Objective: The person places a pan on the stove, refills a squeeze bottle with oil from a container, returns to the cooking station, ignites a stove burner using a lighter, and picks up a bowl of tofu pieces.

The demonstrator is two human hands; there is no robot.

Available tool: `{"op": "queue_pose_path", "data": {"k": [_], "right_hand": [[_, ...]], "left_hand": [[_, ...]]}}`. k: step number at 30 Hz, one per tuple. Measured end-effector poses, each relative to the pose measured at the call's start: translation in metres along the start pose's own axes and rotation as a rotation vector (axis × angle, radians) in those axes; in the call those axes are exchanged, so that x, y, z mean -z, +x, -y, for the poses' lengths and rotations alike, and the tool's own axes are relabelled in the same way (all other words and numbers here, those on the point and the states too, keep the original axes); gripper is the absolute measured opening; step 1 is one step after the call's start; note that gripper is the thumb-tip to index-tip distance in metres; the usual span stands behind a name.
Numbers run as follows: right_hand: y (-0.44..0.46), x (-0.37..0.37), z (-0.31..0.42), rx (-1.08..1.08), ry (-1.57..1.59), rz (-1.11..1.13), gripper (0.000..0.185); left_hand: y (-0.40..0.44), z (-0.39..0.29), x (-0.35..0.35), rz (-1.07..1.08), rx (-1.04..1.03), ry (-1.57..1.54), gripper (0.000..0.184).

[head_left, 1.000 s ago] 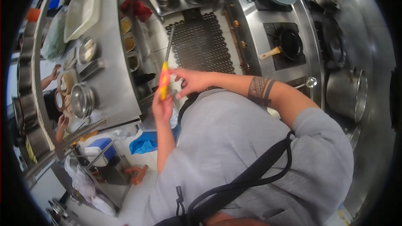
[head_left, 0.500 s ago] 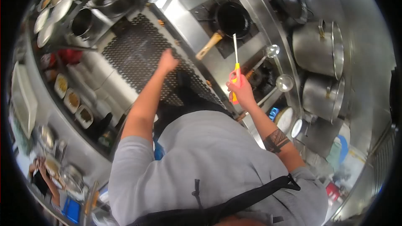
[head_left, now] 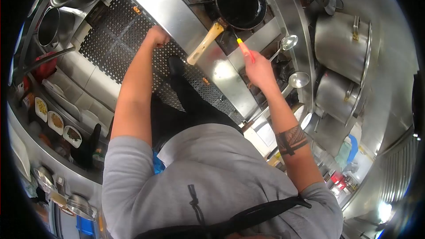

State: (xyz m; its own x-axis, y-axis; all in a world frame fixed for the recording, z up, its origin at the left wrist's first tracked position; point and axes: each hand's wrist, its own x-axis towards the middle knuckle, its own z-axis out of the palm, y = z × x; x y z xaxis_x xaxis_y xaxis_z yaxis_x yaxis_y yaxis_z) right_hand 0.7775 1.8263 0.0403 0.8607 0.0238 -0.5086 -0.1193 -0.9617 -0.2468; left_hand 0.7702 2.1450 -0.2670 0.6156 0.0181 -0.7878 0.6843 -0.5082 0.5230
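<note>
My right hand [head_left: 259, 71] is closed around a red and yellow lighter [head_left: 245, 49]. The lighter's thin metal rod points at the burner under a black frying pan [head_left: 241, 2], and its tip is hidden. The pan rests on the stove, its wooden handle [head_left: 206, 43] angled toward the front edge. On the left, my left hand [head_left: 157, 36] is at the stove's front edge beside the knobs, fingers curled; what they hold, if anything, is hidden.
Two ladles, one at the back edge [head_left: 289, 42] and one nearer [head_left: 299, 79], lie right of the burner. Large steel pots [head_left: 341, 46] stand farther right. A perforated black mat [head_left: 115, 40] covers the floor. Food containers [head_left: 56, 122] line the left counter.
The lighter passed from my left hand to my right, then moved down toward the burner under the pan. My left hand reached out to the stove front. The view turned toward the stove.
</note>
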Motion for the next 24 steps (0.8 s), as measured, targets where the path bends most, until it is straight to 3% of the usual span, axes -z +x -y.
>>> {"op": "queue_pose_path", "data": {"k": [2, 3, 4, 7, 8, 9, 12, 15, 17, 18, 20, 22, 23, 24], "right_hand": [[0.012, 0.005, 0.011, 0.018, -0.150, 0.018, 0.040], [0.018, 0.003, 0.009, 0.017, -0.196, 0.002, 0.042], [0.020, 0.002, 0.009, 0.028, -0.194, -0.001, 0.042], [0.018, 0.000, 0.006, 0.036, -0.237, -0.016, 0.043], [0.018, -0.002, 0.005, 0.025, -0.234, -0.023, 0.044], [0.017, -0.004, 0.003, 0.013, -0.228, -0.028, 0.044], [0.020, -0.012, -0.008, 0.131, -0.178, -0.048, 0.044], [0.024, -0.018, -0.013, 0.093, -0.195, -0.069, 0.048], [0.026, -0.020, -0.015, 0.093, -0.230, -0.080, 0.050], [0.031, -0.021, -0.020, 0.111, -0.224, -0.080, 0.050], [0.037, -0.023, -0.021, 0.130, -0.272, -0.049, 0.051], [0.013, -0.017, -0.006, 0.112, -0.194, -0.096, 0.056], [0.006, -0.022, -0.010, 0.102, -0.182, -0.105, 0.056], [-0.009, -0.028, -0.014, 0.090, -0.171, -0.115, 0.056]], "left_hand": [[-0.006, -0.001, 0.004, 0.134, 0.104, -0.469, 0.019], [-0.010, -0.004, 0.009, 0.226, 0.146, -0.519, 0.034], [-0.019, -0.003, 0.011, 0.216, 0.144, -0.521, 0.034], [-0.061, 0.018, 0.004, -0.089, 0.061, -0.365, 0.078], [-0.083, 0.025, 0.007, -0.079, 0.104, -0.297, 0.079], [-0.069, 0.068, -0.019, -0.226, 0.011, -0.180, 0.081], [-0.114, 0.143, -0.047, -0.212, 0.105, -0.087, 0.069], [-0.164, 0.233, -0.081, -0.160, 0.225, -0.119, 0.056], [-0.207, 0.285, -0.096, -0.122, 0.162, -0.051, 0.042], [-0.243, 0.287, -0.094, -0.112, 0.353, -0.278, 0.044], [-0.271, 0.341, -0.110, -0.150, 0.329, -0.131, 0.043], [-0.315, 0.364, -0.111, -0.131, 0.448, -0.301, 0.040], [-0.330, 0.382, -0.114, -0.150, 0.450, -0.302, 0.040], [-0.339, 0.404, -0.121, -0.129, 0.317, -0.252, 0.040]]}}
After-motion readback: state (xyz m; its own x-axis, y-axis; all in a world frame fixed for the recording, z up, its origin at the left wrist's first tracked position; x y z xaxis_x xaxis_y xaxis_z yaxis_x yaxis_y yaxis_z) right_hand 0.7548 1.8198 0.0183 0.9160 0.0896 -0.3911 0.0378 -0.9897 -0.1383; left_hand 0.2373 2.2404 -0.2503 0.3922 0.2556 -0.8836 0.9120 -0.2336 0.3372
